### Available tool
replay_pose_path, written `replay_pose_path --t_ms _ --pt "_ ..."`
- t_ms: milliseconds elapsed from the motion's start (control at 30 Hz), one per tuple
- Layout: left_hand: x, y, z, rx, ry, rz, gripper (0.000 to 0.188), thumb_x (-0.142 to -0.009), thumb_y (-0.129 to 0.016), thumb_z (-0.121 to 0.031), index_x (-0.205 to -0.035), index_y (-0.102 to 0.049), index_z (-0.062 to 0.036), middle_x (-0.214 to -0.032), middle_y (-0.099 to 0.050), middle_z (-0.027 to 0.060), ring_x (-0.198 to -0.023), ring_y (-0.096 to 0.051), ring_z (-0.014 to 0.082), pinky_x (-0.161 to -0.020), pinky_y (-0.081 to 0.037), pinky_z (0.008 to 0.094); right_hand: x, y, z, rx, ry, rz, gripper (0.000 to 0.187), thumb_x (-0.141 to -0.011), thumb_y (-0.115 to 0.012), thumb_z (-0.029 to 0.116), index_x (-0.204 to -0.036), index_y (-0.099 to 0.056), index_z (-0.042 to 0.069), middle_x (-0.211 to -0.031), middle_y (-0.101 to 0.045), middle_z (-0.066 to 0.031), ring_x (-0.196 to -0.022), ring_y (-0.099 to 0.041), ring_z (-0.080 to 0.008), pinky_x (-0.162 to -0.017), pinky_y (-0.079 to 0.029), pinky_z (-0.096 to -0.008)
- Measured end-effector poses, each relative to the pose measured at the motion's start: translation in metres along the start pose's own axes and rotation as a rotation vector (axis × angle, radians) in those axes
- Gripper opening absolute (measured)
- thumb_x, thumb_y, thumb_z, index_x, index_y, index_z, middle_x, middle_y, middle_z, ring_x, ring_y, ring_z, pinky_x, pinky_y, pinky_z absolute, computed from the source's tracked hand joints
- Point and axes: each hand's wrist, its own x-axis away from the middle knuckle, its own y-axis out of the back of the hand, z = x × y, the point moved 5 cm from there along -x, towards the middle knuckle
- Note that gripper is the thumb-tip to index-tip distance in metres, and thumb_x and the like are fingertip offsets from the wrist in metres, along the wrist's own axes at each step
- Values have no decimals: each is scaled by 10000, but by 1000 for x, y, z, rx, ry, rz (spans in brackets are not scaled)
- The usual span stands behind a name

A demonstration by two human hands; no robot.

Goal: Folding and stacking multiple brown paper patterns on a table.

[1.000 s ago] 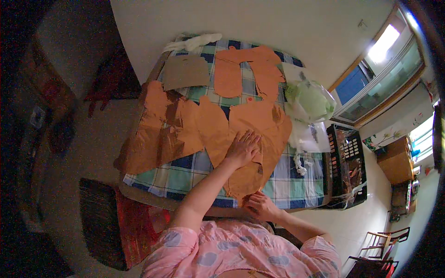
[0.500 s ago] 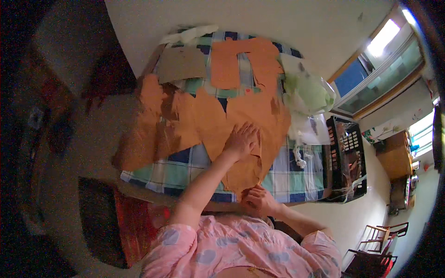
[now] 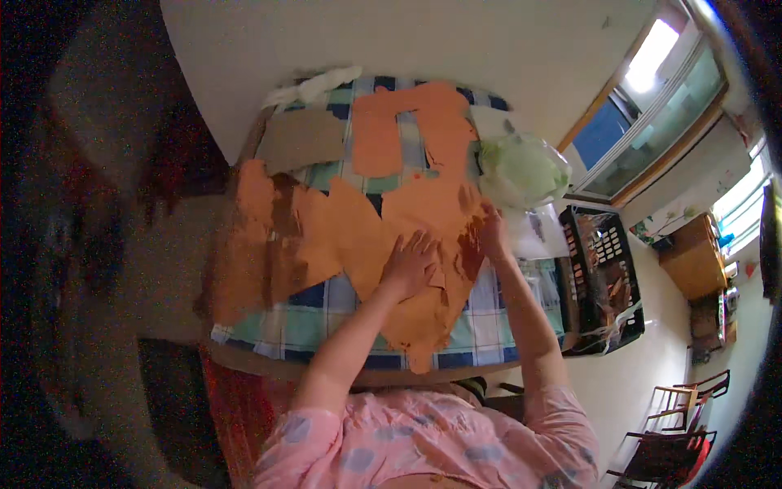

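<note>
A large, irregular orange-tan sheet (image 3: 358, 236), leather-like with ragged edges, is spread over a checked cloth (image 3: 326, 301) on the table. My left hand (image 3: 410, 262) lies flat on its middle, fingers stretched out and a little apart. At the sheet's right edge, my right hand (image 3: 492, 232) has its fingers bent and closed on the border, where the material looks darker and turned. A narrow tongue of the sheet points toward me at the table's front edge. Past my hands lies an orange piece (image 3: 376, 147) with a gap cut into it.
A grey-brown flat piece (image 3: 301, 140) lies far left, near a crumpled white cloth (image 3: 326, 85). A pale green plastic bag (image 3: 521, 171) sits far right. Beside the table stands a black crate (image 3: 604, 277). Wooden chairs (image 3: 664, 452) are at lower right, and a dark red seat-like object (image 3: 244, 416) lower left.
My right hand has moved from the sheet's near tongue up to its right edge. My left hand stays flat on the middle. The near tongue now lies spread out.
</note>
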Motion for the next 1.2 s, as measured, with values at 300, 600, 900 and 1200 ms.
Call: replay_pose_path --t_ms 300,600,900,1200 --pt "-13 2 -20 22 -35 96 560 -938 -387 -348 -1426 -315 -84 -1496 -276 105 -1394 -227 262 -1120 -144 500 -143 -19 -77 579 164 -256 638 -845 -538 517 -1251 -470 30 -1216 -532 -248 -1036 -533 -428 -863 -445 -513" --pt "7 -3 3 -1 68 82 539 -922 -420 -332 -1398 -359 -85 -1483 -300 109 -1388 -240 266 -1109 -159 519 -123 -60 -14 582 86 122 310 -744 -662 280 -975 -653 73 -962 -640 -180 -880 -614 -339 -722 -502 -437" --pt "-5 22 -16 119 -23 20 526 -924 -427 -336 -1385 -378 -87 -1469 -325 104 -1365 -286 268 -1102 -181 522 -197 -42 -59 -74 73 353 196 -800 -623 149 -978 -669 80 -928 -651 -100 -789 -618 -193 -637 -496 -368" --pt "-17 -2 -19 58 -23 66 553 -958 -343 -384 -1435 -304 -107 -1505 -257 88 -1400 -209 250 -1132 -127 487 -52 -40 -97 448 677 -46 363 -855 -559 98 -1218 -552 87 -1043 -600 -138 -923 -576 -323 -773 -471 -385"
